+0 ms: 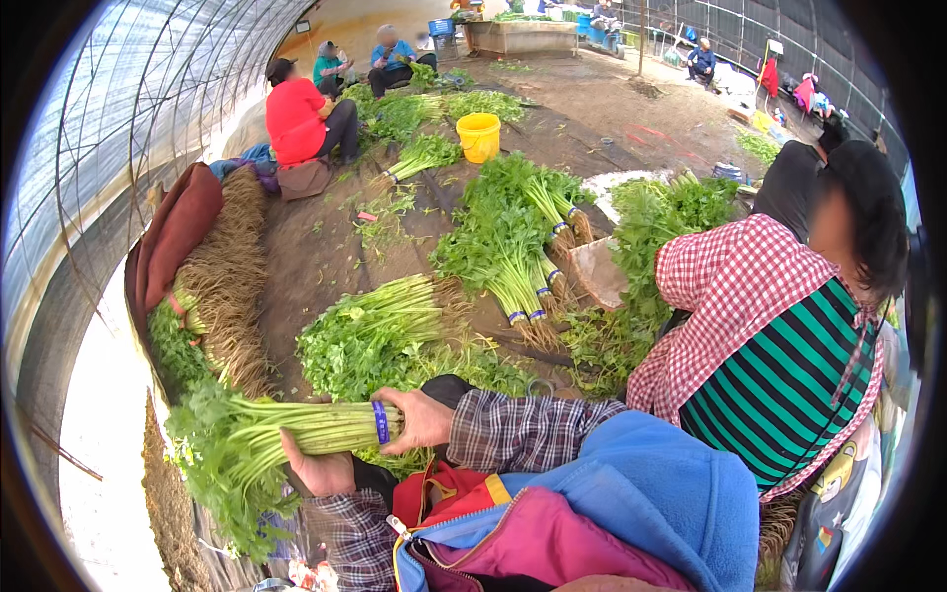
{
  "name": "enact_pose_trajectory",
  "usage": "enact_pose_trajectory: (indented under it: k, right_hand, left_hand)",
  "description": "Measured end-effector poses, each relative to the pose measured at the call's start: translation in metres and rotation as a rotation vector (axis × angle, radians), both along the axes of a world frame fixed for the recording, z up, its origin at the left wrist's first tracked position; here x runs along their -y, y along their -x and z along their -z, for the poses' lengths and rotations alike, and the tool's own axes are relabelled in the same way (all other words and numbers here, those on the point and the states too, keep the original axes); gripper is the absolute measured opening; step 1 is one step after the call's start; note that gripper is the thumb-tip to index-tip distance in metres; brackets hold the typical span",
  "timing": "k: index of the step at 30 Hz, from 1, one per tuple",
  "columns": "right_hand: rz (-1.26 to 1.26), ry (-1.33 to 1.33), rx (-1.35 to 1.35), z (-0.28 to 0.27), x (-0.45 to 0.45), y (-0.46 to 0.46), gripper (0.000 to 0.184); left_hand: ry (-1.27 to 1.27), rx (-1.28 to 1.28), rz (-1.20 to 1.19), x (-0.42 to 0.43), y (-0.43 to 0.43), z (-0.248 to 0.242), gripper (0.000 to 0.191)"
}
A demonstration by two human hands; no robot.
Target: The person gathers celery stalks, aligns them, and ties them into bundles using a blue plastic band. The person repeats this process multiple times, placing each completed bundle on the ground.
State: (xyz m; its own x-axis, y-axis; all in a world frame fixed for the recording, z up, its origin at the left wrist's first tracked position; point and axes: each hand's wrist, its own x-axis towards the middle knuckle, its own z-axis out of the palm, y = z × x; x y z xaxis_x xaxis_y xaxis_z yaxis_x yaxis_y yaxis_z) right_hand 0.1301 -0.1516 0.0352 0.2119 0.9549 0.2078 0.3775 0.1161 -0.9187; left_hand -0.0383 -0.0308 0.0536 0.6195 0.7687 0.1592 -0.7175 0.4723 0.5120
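Note:
A bundle of celery-like leafy stalks (318, 427) lies sideways across both my hands, its leaves to the left. Around its butt end runs a blue printed band (380, 422). My right hand (420, 420) grips the bundle at that band, while my left hand (319, 462) holds the stalks from below, nearer the leaves. Just beyond my hands, unbanded stalks (392, 318) lie in a pile on the ground. Further off to the right are several banded bundles (518, 274) with their roots on.
Close on my right sits a co-worker in a checked sleeve (718, 259). A long row of rooted stalks (229, 274), partly under a brown cloth (177, 229), lies at left. A yellow bucket (479, 138) stands ahead, and other people sit beyond, one in red (296, 122).

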Motion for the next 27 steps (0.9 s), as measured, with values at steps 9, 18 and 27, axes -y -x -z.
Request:
enact_pose_trajectory:
  k: [9,18,27]
  right_hand:
    - [-0.057,0.008,0.599,-0.015,-0.002,-0.008,0.135]
    - [0.108,0.072,0.339,-0.003,0.007,-0.015,0.092]
    - [-0.022,0.292,-0.592,0.023,0.031,-0.05,0.072]
  left_hand:
    - [0.023,-0.235,0.016,0.007,-0.012,0.008,0.052]
    - [0.214,-0.108,0.061,-0.021,-0.014,0.022,0.077]
    - [0.235,-0.559,-0.073,-0.151,-0.027,0.024,0.08]
